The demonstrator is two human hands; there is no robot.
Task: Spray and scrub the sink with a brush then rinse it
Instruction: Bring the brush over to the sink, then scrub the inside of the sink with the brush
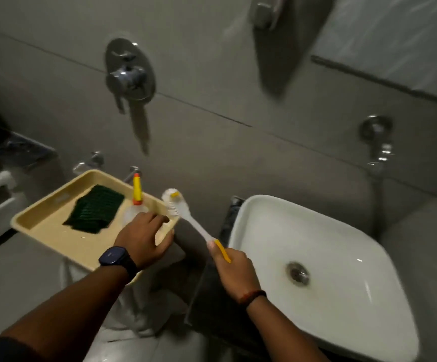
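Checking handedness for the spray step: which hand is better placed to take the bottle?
Left. The left hand is already at the spray bottle in the tray; the right hand is shut on the brush.

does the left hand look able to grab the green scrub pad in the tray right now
Probably yes. The left hand is already over the tray by the bottle, and the green scrub pad lies uncovered just beyond its fingers.

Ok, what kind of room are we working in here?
Most likely a bathroom: a white sink with a drain, a chrome shower mixer on the tiled wall, and an angle valve beside the basin.
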